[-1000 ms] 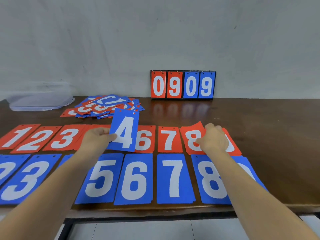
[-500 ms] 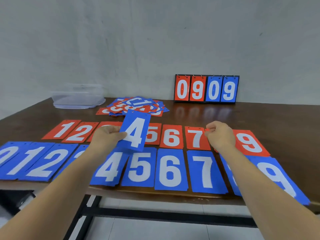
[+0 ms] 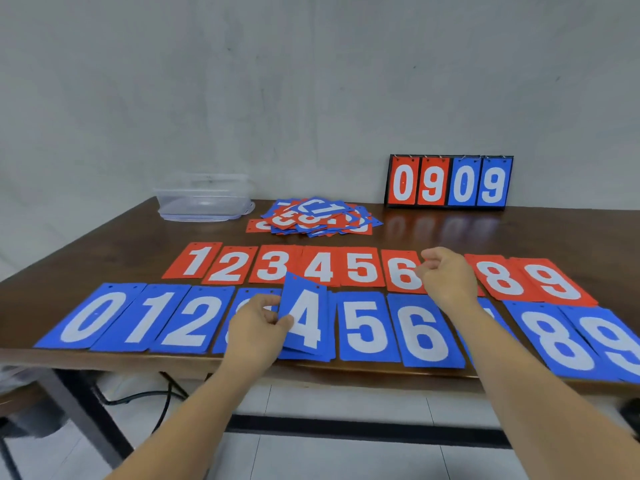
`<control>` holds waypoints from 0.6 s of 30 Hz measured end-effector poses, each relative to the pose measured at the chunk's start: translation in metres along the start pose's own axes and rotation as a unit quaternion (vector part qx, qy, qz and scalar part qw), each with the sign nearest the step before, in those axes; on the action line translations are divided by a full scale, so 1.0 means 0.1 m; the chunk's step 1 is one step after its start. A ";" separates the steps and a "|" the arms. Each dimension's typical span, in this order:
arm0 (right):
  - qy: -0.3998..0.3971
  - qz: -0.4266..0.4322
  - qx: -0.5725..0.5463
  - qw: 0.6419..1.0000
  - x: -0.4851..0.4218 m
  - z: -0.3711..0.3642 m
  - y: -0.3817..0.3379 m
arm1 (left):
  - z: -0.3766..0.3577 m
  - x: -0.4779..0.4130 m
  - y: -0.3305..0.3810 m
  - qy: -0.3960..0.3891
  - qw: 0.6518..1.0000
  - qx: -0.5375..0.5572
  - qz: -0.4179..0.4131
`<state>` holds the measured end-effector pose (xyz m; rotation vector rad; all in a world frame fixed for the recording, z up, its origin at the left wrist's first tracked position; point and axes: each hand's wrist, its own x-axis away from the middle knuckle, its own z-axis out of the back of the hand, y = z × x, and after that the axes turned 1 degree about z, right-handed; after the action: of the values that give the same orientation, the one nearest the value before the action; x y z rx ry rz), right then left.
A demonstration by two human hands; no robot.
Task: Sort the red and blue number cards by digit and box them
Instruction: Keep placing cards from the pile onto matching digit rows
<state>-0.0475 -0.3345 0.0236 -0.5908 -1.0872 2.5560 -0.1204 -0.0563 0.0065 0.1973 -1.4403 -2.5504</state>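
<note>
Far beyond the left hand (image 3: 258,323), a clear plastic box (image 3: 204,199) sat on the tabletop (image 3: 121,251), with a loose pile of cards (image 3: 315,216) to its right. The left hand pinched the blue 4 card (image 3: 304,317) by its left edge, holding it tilted just above the blue row (image 3: 367,327), left of the 5. The right hand (image 3: 446,275) hovered over the red row (image 3: 273,265) just past the 6, fingers loosely curled and apparently empty. Beyond it stood a flip scoreboard (image 3: 448,181).

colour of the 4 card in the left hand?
Blue with a white digit; the 4 card shows in the head view.
</note>
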 end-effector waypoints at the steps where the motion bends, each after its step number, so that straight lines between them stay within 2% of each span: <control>1: 0.005 0.001 0.001 1.000 0.05 -0.01 -0.03 | -0.01 0.02 0.00 0.002 1.000 -0.014 -0.010; 5: 0.014 0.014 0.006 1.000 0.24 -0.05 -0.12 | -0.03 0.07 0.00 0.021 0.990 -0.121 -0.069; 10: -0.006 0.071 0.049 0.996 0.51 -0.18 -0.19 | -0.06 0.07 -0.09 0.050 0.950 -0.280 -0.129; 13: -0.023 0.110 0.093 0.989 0.64 -0.26 -0.24 | -0.05 0.00 -0.11 0.048 0.935 -0.308 -0.171; 18: -0.041 0.121 0.119 0.985 0.71 -0.38 -0.34 | -0.04 -0.20 -0.03 0.000 0.928 -0.303 -0.217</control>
<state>-0.0873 -0.2584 0.0064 -0.5899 -0.7563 2.8875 -0.1002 -0.0534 0.0021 0.4506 -0.5813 -3.2014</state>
